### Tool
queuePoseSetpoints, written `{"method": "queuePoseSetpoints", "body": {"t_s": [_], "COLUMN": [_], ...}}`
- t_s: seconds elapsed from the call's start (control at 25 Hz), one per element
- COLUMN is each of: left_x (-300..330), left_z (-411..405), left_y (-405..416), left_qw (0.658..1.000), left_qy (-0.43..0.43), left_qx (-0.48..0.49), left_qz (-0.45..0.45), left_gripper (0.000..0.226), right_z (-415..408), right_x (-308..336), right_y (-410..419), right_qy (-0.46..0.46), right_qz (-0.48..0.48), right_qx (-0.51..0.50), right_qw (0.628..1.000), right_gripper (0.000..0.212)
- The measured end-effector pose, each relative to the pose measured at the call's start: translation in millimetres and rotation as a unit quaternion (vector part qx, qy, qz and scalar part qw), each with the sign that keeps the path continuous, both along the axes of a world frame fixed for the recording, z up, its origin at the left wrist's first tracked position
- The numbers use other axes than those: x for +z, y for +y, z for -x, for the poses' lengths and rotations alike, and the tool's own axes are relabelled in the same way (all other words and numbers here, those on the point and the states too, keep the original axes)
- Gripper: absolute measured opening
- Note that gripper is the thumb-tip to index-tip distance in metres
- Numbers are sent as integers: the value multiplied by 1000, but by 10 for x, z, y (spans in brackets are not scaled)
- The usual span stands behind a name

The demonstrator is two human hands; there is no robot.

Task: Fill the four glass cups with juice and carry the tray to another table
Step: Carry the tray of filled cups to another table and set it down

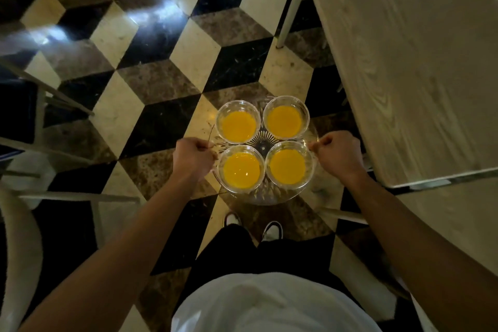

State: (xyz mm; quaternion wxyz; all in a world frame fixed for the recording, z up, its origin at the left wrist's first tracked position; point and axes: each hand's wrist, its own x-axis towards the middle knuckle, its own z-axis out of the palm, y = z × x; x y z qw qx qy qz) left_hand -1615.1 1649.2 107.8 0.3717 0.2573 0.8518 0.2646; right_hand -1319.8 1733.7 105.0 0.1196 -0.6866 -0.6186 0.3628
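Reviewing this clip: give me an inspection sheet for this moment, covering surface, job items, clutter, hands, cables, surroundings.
Surface: wooden table at right, nothing seen on its visible part.
Job's things: clear glass tray held over the floor; four glass cups on it, all holding orange juice.
Clutter: nothing seen.
Grippers: left hand and right hand closed on the tray's opposite edges.
Cables: nothing seen.
Surroundings: cube-patterned tiled floor; chairs at left.

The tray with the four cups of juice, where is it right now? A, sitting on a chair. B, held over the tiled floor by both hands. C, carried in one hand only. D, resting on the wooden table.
B: the tray hangs over the floor, left hand and right hand gripping opposite edges.
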Motion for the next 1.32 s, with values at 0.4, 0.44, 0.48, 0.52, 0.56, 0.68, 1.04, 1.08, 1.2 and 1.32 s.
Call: {"method": "queuePoseSetpoints", "body": {"t_s": [0.4, 0.44, 0.48, 0.52, 0.56, 0.68, 1.04, 1.08, 1.2, 1.32], "left_x": [9, 28, 36, 42, 49, 53, -10, -35, -65, -81], "left_z": [228, 256, 288, 322, 349, 438, 409, 367, 208, -2], "left_y": [1697, 1882, 2066, 2249, 2404, 2890, 4058, 4174, 4519, 4873], "left_qw": [996, 995, 993, 991, 989, 984, 975, 973, 966, 958], "left_qy": [-26, -23, -19, -15, -14, -30, 1, -2, 11, 29], "left_qx": [-81, -96, -113, -131, -146, -172, -222, -231, -258, -284], "left_qz": [-16, -20, -23, -24, -25, -28, -29, -27, -17, -13], "left_gripper": [22, 20, 18, 17, 18, 15, 14, 15, 12, 8], "right_z": [138, 163, 187, 217, 246, 340, 382, 349, 220, 59], "right_x": [-9, -10, -16, -21, -24, -41, -82, -87, -106, -127], "right_y": [1183, 1297, 1409, 1520, 1615, 1919, 2694, 2768, 2988, 3218], "right_qy": [-21, -23, -26, -25, -21, -19, -13, -16, -9, -13], "right_qz": [-20, -22, -23, -24, -23, -8, -16, -14, -6, 6], "right_qx": [-79, -92, -104, -118, -134, -185, -254, -264, -290, -317], "right_qw": [996, 995, 994, 992, 990, 983, 967, 964, 957, 948], "right_gripper": [17, 17, 17, 17, 17, 17, 17, 15, 17, 22]}}
